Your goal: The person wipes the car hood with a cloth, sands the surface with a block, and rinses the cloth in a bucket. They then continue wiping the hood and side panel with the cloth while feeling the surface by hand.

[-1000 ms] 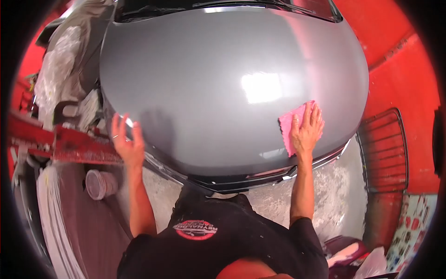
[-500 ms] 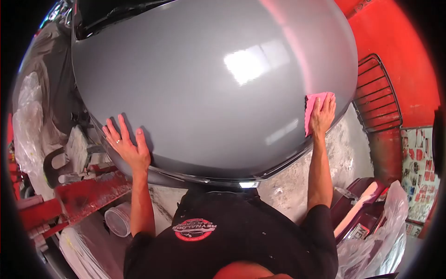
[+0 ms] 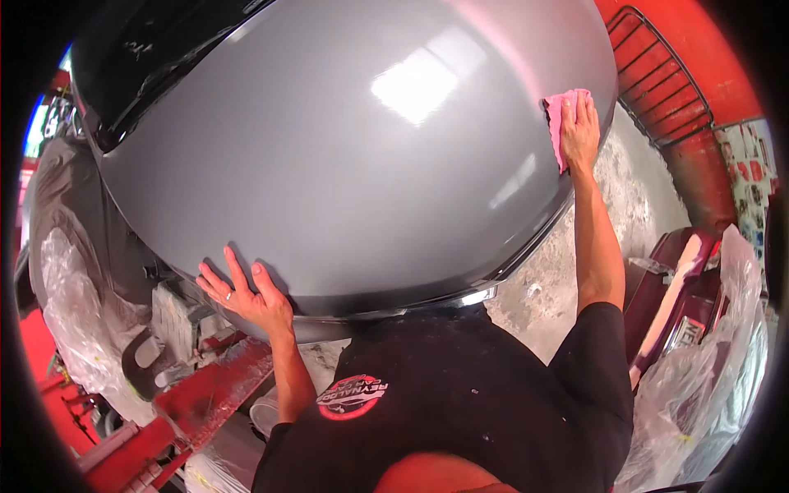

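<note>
A glossy grey car hood (image 3: 329, 172) fills the middle of the view. My right hand (image 3: 580, 131) presses a pink cloth (image 3: 558, 135) flat against the hood near its right edge, the fingers lying over the cloth. A dark edge shows along one side of the cloth. My left hand (image 3: 248, 297) rests with spread fingers on the hood's near left edge, a ring on one finger, holding nothing. My body, in a black T-shirt, leans against the hood's near edge.
A black metal rack (image 3: 662, 78) leans by the red wall at the right. Plastic-wrapped maroon car parts (image 3: 670, 287) stand at lower right. To the left are a red metal beam (image 3: 214, 390) and plastic sheeting (image 3: 82, 304). A dark windshield area (image 3: 148, 66) lies at upper left.
My right hand has slid the pink cloth farther away along the hood's right side. My left hand stays spread on the near left edge. The view has turned and shifted with my head.
</note>
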Motion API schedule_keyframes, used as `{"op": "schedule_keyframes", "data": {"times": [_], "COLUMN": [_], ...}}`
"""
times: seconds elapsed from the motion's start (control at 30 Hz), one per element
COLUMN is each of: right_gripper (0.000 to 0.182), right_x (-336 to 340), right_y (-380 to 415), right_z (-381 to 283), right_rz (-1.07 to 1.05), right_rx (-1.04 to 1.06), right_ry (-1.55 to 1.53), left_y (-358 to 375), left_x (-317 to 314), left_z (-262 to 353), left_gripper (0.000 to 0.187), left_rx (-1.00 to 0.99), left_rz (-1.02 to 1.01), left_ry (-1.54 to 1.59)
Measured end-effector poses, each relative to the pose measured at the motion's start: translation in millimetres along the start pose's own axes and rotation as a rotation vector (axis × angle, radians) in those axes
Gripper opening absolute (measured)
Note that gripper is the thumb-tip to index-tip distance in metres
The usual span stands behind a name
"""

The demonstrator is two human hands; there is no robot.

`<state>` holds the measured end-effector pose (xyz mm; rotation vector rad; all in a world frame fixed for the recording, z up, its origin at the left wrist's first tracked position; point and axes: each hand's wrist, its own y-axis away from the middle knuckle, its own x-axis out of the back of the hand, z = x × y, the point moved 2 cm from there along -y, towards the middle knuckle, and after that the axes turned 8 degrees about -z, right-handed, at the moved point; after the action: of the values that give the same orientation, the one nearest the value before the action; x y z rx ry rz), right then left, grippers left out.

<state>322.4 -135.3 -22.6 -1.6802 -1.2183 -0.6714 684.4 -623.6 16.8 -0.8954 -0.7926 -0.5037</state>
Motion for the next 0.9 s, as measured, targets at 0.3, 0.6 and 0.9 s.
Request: {"op": "schedule_keyframes", "data": {"times": [0.3, 0.6, 0.9], "right_gripper": [0.060, 0.057, 0.058], "right_x": [3, -3, 0], "right_y": [-2, -2, -1], "right_z": [-2, 2, -1], "right_rz": [0.030, 0.098, 0.054], "right_rx": [0.040, 0.077, 0.051], "right_ry": [0.024, 0.023, -0.017], "left_y": [1, 1, -1], "left_x": [0, -1, 0], "left_z": [-2, -8, -2], "left_gripper": [0.046, 0.047, 0.043], "left_rx": [0.008, -0.008, 0.025], "left_rz": [-0.014, -0.007, 0.010], "left_ry": [0.017, 0.057, 0.115]}}
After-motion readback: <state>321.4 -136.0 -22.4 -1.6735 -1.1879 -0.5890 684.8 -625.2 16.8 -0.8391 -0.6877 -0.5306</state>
